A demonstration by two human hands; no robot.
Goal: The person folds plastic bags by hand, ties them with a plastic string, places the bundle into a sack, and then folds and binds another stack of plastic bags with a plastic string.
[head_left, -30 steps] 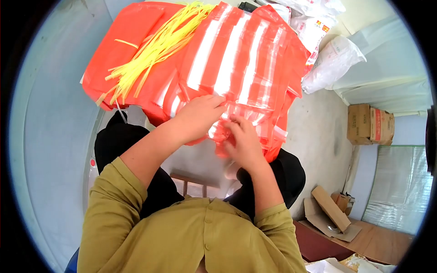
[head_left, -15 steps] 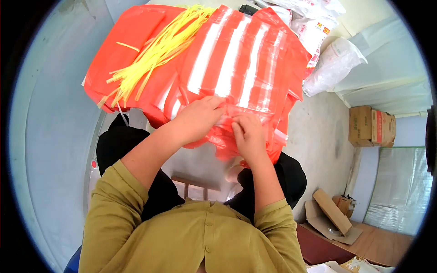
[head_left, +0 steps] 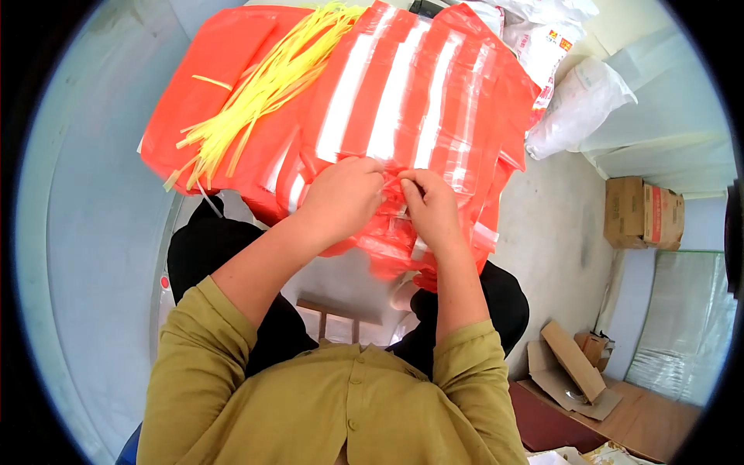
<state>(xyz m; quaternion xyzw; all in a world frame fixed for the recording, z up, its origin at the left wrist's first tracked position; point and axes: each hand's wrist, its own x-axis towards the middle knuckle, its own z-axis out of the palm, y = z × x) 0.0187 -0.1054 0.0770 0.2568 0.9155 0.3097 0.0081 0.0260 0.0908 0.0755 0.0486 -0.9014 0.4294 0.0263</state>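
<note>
Red striped plastic film looks light, slippery; I'd hold its gathered near side, where left hand and right hand pinch.

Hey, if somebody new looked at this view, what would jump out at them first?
Probably the big spread of bright red plastic with white stripes, at the top centre, with the left hand and right hand on it near the lower ends of the stripes. Next would come the loose bundle of yellow strips lying on red plastic just left of the stripes.
</note>
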